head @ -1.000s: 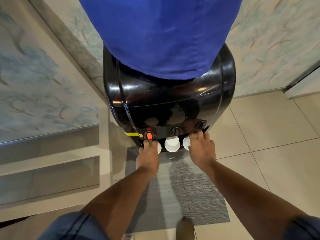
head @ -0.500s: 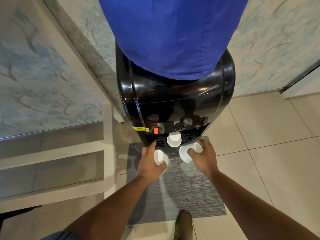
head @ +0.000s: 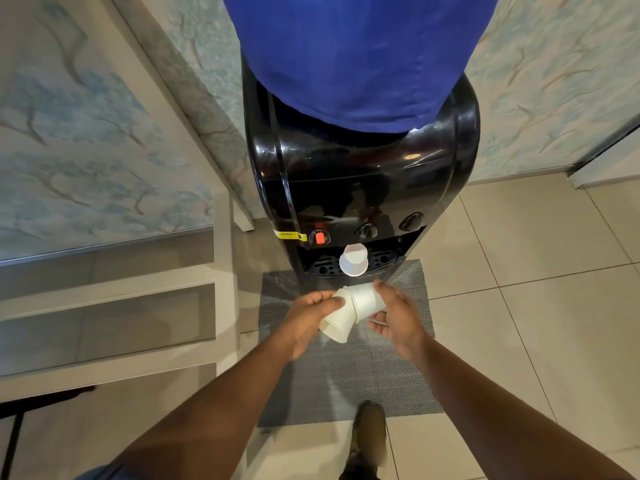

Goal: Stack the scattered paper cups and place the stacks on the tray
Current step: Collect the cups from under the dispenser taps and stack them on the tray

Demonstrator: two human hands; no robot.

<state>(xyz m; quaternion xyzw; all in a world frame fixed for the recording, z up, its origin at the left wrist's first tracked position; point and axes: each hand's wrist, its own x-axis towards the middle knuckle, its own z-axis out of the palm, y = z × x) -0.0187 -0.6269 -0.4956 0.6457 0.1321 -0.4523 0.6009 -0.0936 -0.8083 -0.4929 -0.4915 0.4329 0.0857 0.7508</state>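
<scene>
My left hand (head: 308,315) and right hand (head: 398,315) each grip a light, crushable paper cup (head: 367,301); I'd hold the sidewalls gently.

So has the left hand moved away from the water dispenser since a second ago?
Yes. The left hand has pulled back from the water dispenser toward the person, carrying a paper cup out over the grey mat.

Glossy black plastic dispenser (head: 360,188), matt white paper cups (head: 367,301), woven mat (head: 346,375).

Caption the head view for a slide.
Both hands bring two paper cups together; a third cup waits on the dispenser tray.
</scene>
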